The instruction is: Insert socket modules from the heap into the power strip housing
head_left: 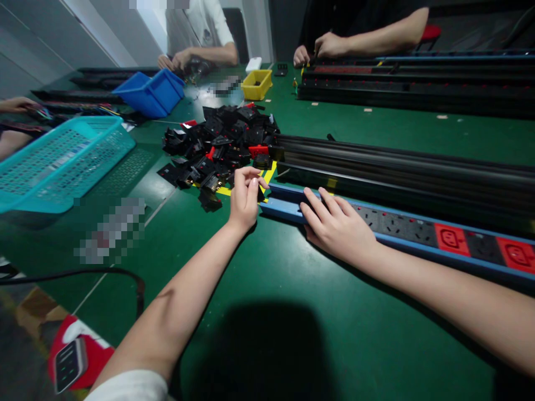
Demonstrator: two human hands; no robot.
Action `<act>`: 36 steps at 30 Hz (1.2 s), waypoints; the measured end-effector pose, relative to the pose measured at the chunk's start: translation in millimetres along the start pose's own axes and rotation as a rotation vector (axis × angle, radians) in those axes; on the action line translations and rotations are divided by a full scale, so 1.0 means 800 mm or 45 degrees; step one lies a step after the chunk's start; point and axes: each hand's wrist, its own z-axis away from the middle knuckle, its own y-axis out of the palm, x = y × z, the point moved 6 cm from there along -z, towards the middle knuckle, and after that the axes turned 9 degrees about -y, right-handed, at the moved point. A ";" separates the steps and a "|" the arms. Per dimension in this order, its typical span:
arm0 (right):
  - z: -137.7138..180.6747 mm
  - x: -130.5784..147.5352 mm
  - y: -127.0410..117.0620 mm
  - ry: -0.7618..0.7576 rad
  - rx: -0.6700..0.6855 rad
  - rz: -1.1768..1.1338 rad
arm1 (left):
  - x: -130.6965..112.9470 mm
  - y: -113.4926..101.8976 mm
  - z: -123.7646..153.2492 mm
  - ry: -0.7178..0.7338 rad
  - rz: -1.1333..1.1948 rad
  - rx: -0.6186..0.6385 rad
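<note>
A long blue power strip (418,231) with black and red sockets lies on the green table (267,278), running from centre to the right edge. My right hand (336,223) rests flat on its left end with fingers spread. My left hand (244,195) is curled at the strip's left tip, fingers pinched together on a small black part I cannot make out clearly. Just beyond it lies a heap of black and red socket modules (221,145).
Long black rails (397,161) lie behind the strip, more at the far right (418,83). A teal basket (58,161) sits left, blue bins (152,92) and a yellow bin (257,83) farther back. Other people's hands (330,44) work at the far edge. A black cable (104,273) crosses near left.
</note>
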 end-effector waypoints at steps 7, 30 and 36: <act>0.000 -0.001 -0.001 0.008 -0.013 -0.028 | 0.016 -0.010 -0.009 -0.063 -0.016 -0.125; -0.001 0.000 -0.002 -0.006 0.012 0.031 | 0.040 -0.003 -0.007 -0.345 -0.589 -0.080; 0.000 0.000 -0.003 -0.006 0.014 0.037 | 0.031 0.002 -0.006 -0.355 -0.741 0.014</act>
